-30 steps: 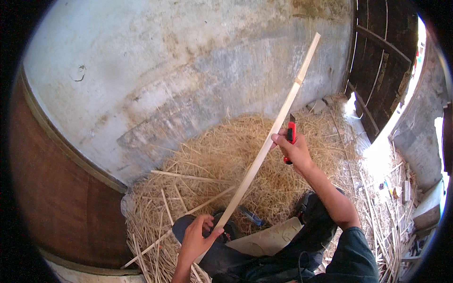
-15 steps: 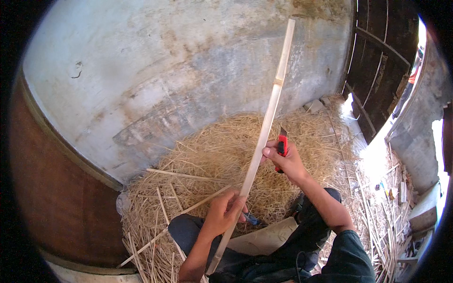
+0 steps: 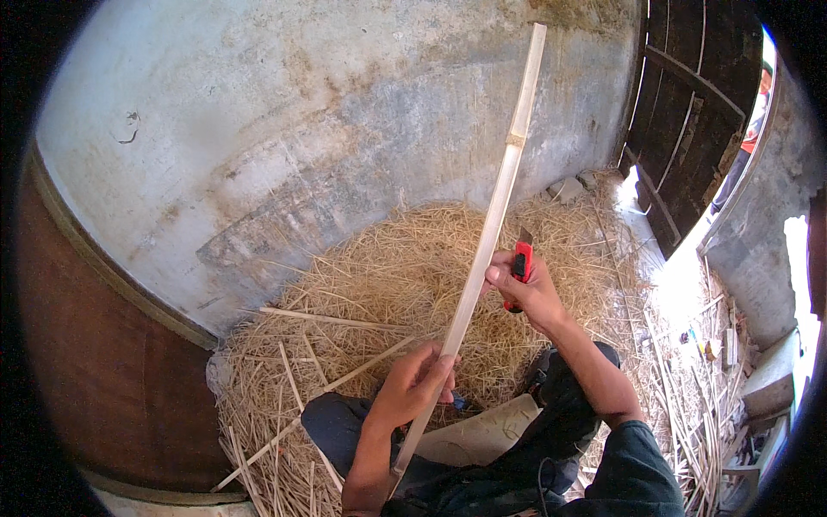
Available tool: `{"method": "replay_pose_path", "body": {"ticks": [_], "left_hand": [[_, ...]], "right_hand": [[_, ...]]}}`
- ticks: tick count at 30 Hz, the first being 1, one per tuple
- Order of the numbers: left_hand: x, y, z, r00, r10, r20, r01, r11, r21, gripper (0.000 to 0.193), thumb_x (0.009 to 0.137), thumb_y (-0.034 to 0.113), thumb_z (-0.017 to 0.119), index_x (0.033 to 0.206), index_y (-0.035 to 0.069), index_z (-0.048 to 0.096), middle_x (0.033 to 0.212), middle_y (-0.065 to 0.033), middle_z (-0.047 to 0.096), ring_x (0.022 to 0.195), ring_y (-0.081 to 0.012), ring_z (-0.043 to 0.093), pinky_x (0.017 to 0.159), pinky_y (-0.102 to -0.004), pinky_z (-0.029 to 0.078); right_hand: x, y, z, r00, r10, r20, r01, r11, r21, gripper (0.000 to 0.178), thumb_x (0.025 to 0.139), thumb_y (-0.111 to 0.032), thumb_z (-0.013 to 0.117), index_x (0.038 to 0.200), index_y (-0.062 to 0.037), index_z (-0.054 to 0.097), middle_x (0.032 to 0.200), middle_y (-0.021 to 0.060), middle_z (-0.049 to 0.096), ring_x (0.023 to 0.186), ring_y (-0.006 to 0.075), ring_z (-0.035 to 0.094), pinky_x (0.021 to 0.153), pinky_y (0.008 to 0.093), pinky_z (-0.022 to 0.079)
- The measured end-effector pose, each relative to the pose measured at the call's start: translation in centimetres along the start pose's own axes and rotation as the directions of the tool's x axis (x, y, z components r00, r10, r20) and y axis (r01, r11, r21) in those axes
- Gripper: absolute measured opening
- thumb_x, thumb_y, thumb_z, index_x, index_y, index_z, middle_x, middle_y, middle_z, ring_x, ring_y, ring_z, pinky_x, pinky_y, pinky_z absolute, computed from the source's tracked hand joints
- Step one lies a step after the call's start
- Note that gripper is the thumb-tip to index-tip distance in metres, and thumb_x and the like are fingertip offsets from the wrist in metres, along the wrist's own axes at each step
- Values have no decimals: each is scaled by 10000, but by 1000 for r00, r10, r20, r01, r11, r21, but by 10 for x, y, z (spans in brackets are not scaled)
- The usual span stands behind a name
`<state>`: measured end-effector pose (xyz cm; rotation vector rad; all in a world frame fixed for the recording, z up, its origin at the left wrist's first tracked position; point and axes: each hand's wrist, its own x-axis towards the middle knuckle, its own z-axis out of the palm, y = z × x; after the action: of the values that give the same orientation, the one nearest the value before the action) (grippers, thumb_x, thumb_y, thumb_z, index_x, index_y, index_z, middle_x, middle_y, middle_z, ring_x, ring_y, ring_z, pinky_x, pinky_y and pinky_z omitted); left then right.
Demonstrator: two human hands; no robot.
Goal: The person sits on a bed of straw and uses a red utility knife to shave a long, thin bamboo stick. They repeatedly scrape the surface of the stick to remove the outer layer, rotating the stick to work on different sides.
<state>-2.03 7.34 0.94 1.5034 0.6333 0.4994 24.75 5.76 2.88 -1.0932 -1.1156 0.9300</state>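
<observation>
A long pale bamboo strip (image 3: 493,222) with a node in its upper part slants up from my lap toward the wall. Low on the strip, my left hand (image 3: 415,383) grips it with the fingers wrapped round. Higher up, my right hand (image 3: 527,291) is closed on a red and black utility knife (image 3: 522,265), its blade out and pointing up. The thumb and fingers of that hand also touch the strip's right edge. Under my left hand a small blue thing (image 3: 458,403) is mostly hidden.
Straw-like shavings (image 3: 388,258) cover the floor before me. Several thin strips (image 3: 345,320) lie at the left, and more sticks (image 3: 689,388) lie at the right. Ahead stands a stained wall (image 3: 301,129). A dark plank door (image 3: 689,112) is at the right, with a person (image 3: 748,142) outside.
The bamboo strip's top has shifted slightly up and right in view. My right hand and the knife have moved a little right and down. Outside the door, more of the person shows.
</observation>
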Motion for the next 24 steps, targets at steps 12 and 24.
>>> {"method": "replay_pose_path", "body": {"ticks": [12, 24], "left_hand": [[3, 4, 4, 1000, -26, 0, 26, 999, -39, 296, 1113, 251, 501, 1180, -16, 608, 809, -54, 630, 654, -129, 655, 615, -308, 588], [6, 4, 8, 998, -52, 21, 53, 994, -97, 309, 1136, 277, 448, 1198, 10, 592, 727, 19, 475, 529, -63, 469, 490, -245, 434]], "right_hand": [[4, 4, 6, 998, -56, 22, 55, 998, 25, 230, 984, -151, 715, 1130, 25, 688, 933, 80, 746, 836, 138, 705, 696, 272, 503], [4, 4, 0, 996, -48, 75, 44, 998, 44, 273, 1032, -161, 638, 1195, 54, 679, 1004, 112, 755, 900, 149, 721, 805, 322, 561]]}}
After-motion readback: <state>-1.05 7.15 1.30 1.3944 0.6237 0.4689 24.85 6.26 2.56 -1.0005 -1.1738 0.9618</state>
